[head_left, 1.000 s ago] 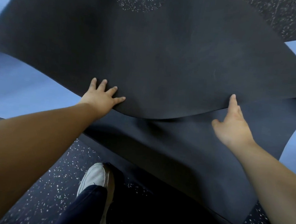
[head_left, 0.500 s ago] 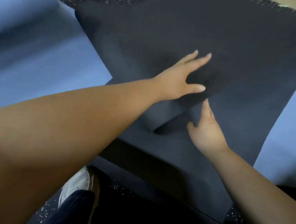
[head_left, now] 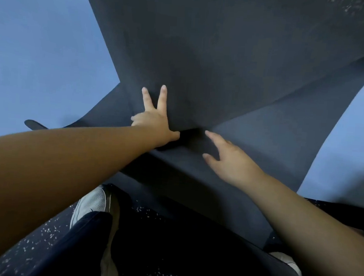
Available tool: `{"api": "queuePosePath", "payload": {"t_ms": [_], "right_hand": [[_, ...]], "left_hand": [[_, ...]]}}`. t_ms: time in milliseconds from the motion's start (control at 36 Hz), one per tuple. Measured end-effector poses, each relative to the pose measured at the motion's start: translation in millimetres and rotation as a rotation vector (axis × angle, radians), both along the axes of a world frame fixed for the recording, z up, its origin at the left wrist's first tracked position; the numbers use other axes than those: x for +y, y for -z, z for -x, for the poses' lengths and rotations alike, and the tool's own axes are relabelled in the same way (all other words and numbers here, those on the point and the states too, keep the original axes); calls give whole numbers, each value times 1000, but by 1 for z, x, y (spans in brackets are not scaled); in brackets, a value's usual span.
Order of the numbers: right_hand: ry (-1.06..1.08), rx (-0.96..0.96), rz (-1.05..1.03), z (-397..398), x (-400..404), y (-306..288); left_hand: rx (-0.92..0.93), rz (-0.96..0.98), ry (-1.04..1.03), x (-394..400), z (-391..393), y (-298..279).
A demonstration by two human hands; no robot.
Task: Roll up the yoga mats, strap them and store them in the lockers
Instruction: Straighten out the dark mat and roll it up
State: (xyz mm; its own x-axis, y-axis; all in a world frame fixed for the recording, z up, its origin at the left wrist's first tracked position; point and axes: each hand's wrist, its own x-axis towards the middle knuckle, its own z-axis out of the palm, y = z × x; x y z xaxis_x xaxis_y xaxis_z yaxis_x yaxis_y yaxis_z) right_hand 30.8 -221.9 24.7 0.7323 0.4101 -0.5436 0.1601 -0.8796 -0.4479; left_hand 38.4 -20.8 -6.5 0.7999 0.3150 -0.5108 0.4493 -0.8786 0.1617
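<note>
Speckled dark floor shows at the bottom left, and on it lie blue mats that fill the left side and reappear at the right edge. Over these lies a black yoga mat, its long axis running from the person's feet away toward the top of the view, slightly angled to the right. Its far part is folded back toward the person, so a dark upper layer lies over a lower layer, and the folded layer's corner comes to a point between the two hands. On that upper layer, near its left edge, the left hand lies flat with its fingers straight and spread apart in a V, thumb stretched out to the right along the near edge of the fold. Just right of the fold's corner, the right hand rests on the lower layer, fingers straight and slightly apart, the forefinger pointing at the dark gap under the fold; it grips nothing. Below the arms a white shoe and a dark trouser leg stand on the floor at the mat's near end, and part of another shoe shows at the lower right.
</note>
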Motion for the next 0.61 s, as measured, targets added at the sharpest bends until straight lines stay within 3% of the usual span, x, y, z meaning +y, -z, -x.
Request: {"api": "queuePosePath", "payload": {"t_ms": [167, 361, 417, 500, 611], "right_hand": [[-3, 9, 23, 0, -4, 1], [25, 19, 26, 0, -15, 3], [28, 30, 31, 0, -18, 3], [30, 46, 44, 0, -21, 3], [-6, 22, 46, 2, -21, 2]], "left_hand": [[-130, 217, 2, -11, -10, -17], [-723, 712, -62, -35, -57, -64], [-801, 829, -92, -40, -74, -78], [-593, 1025, 67, -39, -86, -70], [-238, 844, 290, -31, -58, -46]]}}
